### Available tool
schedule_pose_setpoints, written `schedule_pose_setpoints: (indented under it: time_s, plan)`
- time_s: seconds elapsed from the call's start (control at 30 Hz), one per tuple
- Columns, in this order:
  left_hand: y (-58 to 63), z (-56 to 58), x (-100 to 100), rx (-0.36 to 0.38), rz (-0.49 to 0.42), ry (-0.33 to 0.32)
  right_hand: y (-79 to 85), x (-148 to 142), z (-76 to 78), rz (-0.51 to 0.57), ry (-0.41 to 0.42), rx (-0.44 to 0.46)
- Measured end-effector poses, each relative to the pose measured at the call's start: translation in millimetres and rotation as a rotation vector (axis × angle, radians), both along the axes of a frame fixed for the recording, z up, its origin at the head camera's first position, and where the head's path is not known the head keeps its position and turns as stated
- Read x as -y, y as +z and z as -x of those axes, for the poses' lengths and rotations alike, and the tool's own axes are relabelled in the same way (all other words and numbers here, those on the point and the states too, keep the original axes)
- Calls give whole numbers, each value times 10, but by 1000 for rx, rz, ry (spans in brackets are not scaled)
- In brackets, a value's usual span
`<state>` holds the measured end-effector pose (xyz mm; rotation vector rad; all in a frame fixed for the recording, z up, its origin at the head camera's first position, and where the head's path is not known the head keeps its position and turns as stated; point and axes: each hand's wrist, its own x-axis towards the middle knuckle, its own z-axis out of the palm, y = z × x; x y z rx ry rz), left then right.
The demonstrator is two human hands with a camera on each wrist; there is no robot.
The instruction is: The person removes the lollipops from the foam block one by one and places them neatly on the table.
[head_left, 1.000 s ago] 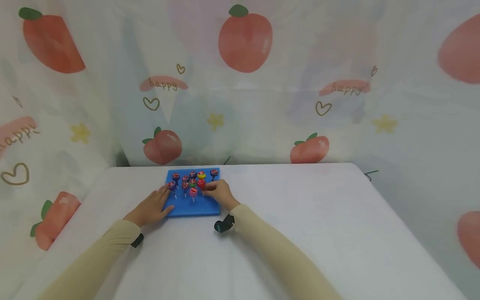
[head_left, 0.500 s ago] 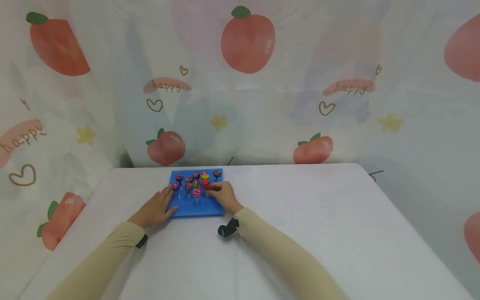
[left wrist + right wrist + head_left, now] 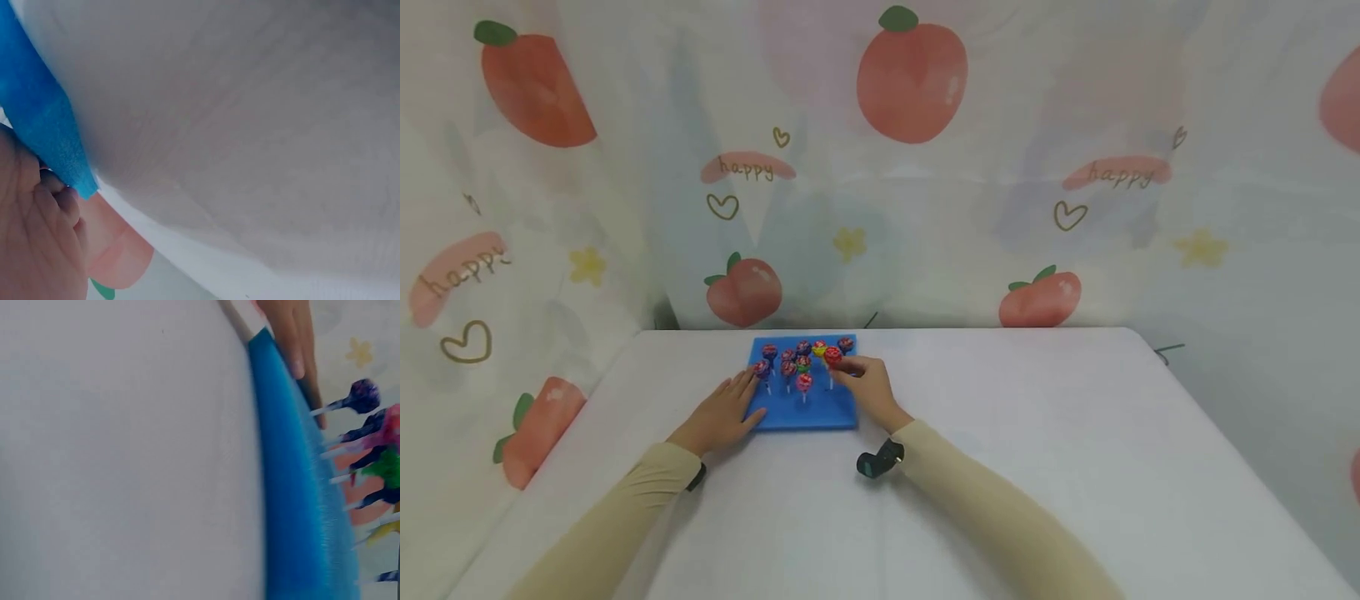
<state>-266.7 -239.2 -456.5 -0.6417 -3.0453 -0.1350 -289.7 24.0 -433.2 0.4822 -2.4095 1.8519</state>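
My right hand (image 3: 872,390) pinches a red-wrapped lollipop (image 3: 832,355) by its upper part, over the right side of a blue foam board (image 3: 812,414). The white stick hangs straight down below the fingers. Several other lollipops stand upright in the board, among them a pink one (image 3: 804,382), a green one (image 3: 384,467) and a purple one (image 3: 364,397). Fingers extended, my left hand (image 3: 718,417) rests against the board's left edge; in the left wrist view the left hand (image 3: 34,231) lies along the blue side. The right hand is out of frame in the right wrist view.
The board lies near the back edge of a white table (image 3: 1037,433). Behind and to the left hangs a pale curtain (image 3: 955,217) printed with peaches. A dark wrist camera (image 3: 880,459) sticks out below the right wrist, close over the table.
The right hand has drawn the red lollipop upward and slightly right, away from the others. My left hand keeps its place at the board. The head view has shifted a little.
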Motion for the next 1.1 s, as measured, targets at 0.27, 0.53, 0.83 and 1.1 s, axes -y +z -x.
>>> schedule_pose_setpoints:
  time_s: [0.27,0.53,0.83,1.1]
  plan:
    - [-46,5,-13,-15,-4,13,138,-282,-111,14,13,-20]
    - [84,-79,-51,42,32,60,350,-631,-218,6,-23,56]
    - [38,-154,-22,96,8,92,484,-1033,-272,-52,-3,32]
    - [-35,-159,28,85,-22,87,533,-1322,-208,-192,18,11]
